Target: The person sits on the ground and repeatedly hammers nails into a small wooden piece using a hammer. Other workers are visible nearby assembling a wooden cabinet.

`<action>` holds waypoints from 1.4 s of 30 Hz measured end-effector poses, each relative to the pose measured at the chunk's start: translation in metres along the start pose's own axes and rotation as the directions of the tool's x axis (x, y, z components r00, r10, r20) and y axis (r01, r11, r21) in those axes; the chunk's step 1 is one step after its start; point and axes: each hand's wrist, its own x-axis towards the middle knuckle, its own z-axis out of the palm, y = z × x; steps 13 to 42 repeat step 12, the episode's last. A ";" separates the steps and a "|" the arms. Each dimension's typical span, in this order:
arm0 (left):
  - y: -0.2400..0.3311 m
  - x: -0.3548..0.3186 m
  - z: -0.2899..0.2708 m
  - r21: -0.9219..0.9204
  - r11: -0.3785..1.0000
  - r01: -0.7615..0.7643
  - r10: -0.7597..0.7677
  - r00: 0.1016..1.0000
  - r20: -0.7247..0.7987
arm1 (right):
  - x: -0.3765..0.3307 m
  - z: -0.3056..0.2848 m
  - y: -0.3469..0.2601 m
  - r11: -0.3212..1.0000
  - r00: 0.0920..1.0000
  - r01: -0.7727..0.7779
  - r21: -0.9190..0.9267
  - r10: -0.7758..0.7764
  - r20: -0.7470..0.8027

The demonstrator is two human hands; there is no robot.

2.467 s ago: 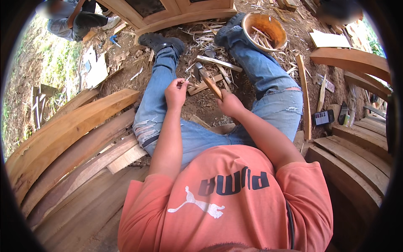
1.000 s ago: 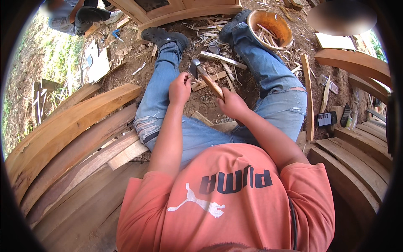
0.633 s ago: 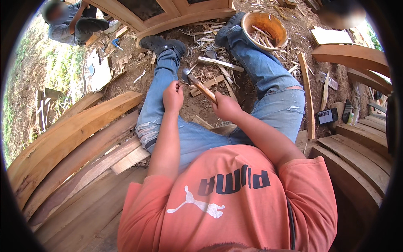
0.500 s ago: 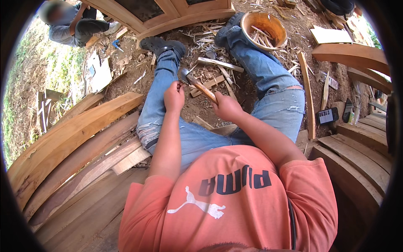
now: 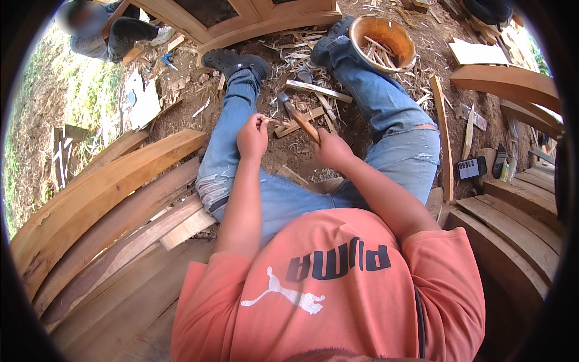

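My right hand (image 5: 335,149) is wrapped round the wooden handle of a hammer (image 5: 301,119), whose dark metal head points up and away from me. To its left, my left hand (image 5: 252,137) pinches a small thin light-brown piece (image 5: 274,122) between thumb and fingertips. The piece sticks out toward the hammer, and a gap shows between it and the hammer head. Its exact kind is too small to make out. Both hands are held between my spread legs, above ground strewn with wood strips (image 5: 300,122) and shavings.
A bucket (image 5: 386,43) with wood pieces stands by my right foot. A panelled wooden frame (image 5: 241,24) lies beyond my feet. Curved timbers (image 5: 114,181) are stacked at left, more boards (image 5: 518,223) at right beside a phone (image 5: 471,168). Another person (image 5: 105,33) sits far left.
The hammer head has moved up and right, away from my left fingertips. My right hand has shifted slightly right. The left hand stays nearly in place, its small piece now more visible.
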 end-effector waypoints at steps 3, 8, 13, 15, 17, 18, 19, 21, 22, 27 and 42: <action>0.004 0.002 -0.001 0.005 0.999 0.048 -0.048 0.998 0.048 | -0.007 -0.014 -0.025 0.992 0.998 0.052 0.114 -0.047 -0.045; 0.006 0.000 -0.003 -0.004 1.000 -0.013 0.013 1.000 0.021 | -0.006 0.000 -0.018 0.996 0.999 0.028 0.090 -0.031 0.029; -0.001 0.002 -0.002 0.011 1.000 -0.005 0.004 1.000 0.009 | -0.003 0.000 -0.015 0.999 0.997 0.025 0.030 -0.027 0.074; -0.001 0.002 -0.002 0.011 1.000 -0.005 0.004 1.000 0.009 | -0.003 0.000 -0.015 0.999 0.997 0.025 0.030 -0.027 0.074; -0.001 0.002 -0.002 0.011 1.000 -0.005 0.004 1.000 0.009 | -0.003 0.000 -0.015 0.999 0.997 0.025 0.030 -0.027 0.074; -0.001 0.002 -0.002 0.011 1.000 -0.005 0.004 1.000 0.009 | -0.003 0.000 -0.015 0.999 0.997 0.025 0.030 -0.027 0.074; -0.001 0.002 -0.002 0.011 1.000 -0.005 0.004 1.000 0.009 | -0.003 0.000 -0.015 0.999 0.997 0.025 0.030 -0.027 0.074; -0.001 0.002 -0.002 0.011 1.000 -0.005 0.004 1.000 0.009 | -0.003 0.000 -0.015 0.999 0.997 0.025 0.030 -0.027 0.074; -0.001 0.002 -0.002 0.011 1.000 -0.005 0.004 1.000 0.009 | -0.003 0.000 -0.015 0.999 0.997 0.025 0.030 -0.027 0.074; -0.001 0.002 -0.002 0.011 1.000 -0.005 0.004 1.000 0.009 | -0.003 0.000 -0.015 0.999 0.997 0.025 0.030 -0.027 0.074; -0.001 0.002 -0.002 0.011 1.000 -0.005 0.004 1.000 0.009 | -0.003 0.000 -0.015 0.999 0.997 0.025 0.030 -0.027 0.074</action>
